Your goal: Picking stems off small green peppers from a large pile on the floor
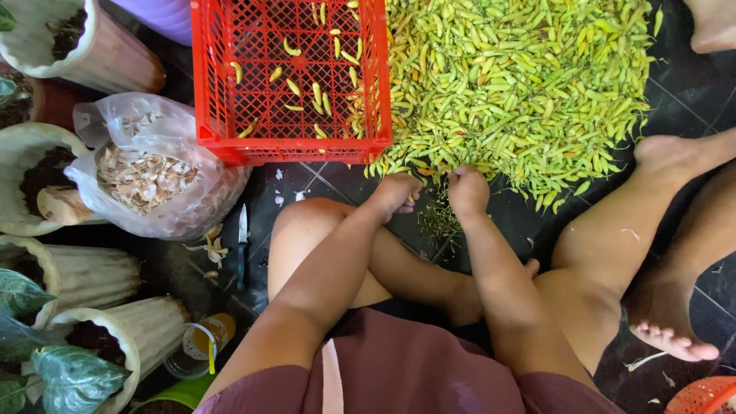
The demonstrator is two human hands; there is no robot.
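Note:
A big heap of small green and yellow chili peppers (pixel 521 84) lies on the dark tiled floor. My left hand (pixel 396 193) and my right hand (pixel 468 190) are both closed at the heap's near edge, fingers curled around chilies. A small pile of green stems (pixel 438 221) lies on the floor between my hands. A red plastic crate (pixel 222 84) stands to the left of the heap, with several chilies scattered on its bottom. I sit cross-legged, knees spread either side of my arms.
A clear plastic bag of dry peelings (pixel 153 176) sits left of the crate. A small knife (pixel 242 238) lies on the floor beside it. Ribbed plant pots (pixel 92 268) line the left edge. Another person's foot (pixel 713 27) shows at top right. An orange basket (pixel 701 397) sits bottom right.

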